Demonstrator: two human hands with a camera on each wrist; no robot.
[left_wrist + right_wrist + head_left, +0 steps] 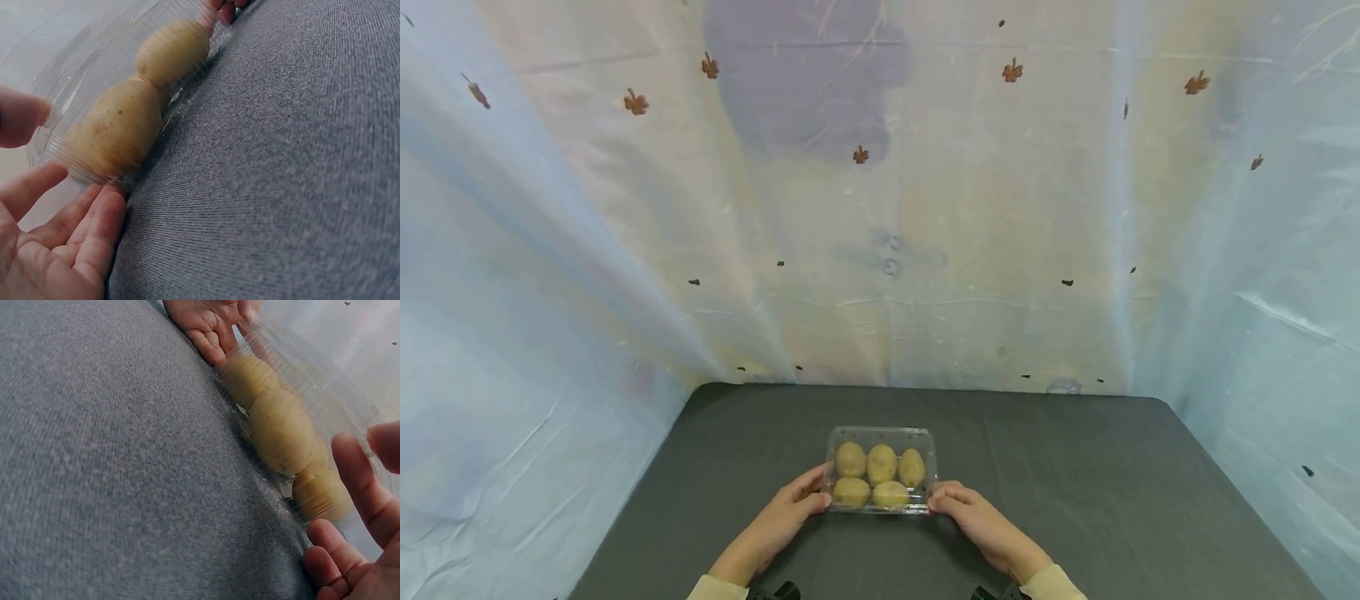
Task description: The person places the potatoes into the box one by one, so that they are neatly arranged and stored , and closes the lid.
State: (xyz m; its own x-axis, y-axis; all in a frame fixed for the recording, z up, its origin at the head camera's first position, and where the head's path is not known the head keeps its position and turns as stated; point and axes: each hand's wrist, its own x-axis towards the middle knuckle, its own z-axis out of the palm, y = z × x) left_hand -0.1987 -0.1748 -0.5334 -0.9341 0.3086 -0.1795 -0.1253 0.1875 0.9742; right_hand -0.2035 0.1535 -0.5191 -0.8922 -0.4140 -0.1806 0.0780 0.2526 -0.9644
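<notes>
A clear plastic container sits on the dark grey tabletop with several yellowish potatoes inside. My left hand holds its left end, thumb near the upper edge and fingers low along the side. At the opposite end, my right hand grips the right side in much the same way. Potatoes show through the ribbed wall in the left wrist view. The right wrist view also shows potatoes behind the clear plastic, with the left hand at the far end.
The grey cloth-covered table has rounded far corners and extends to both sides of the container. A pale patterned curtain with brown leaf shapes hangs behind it and along both sides.
</notes>
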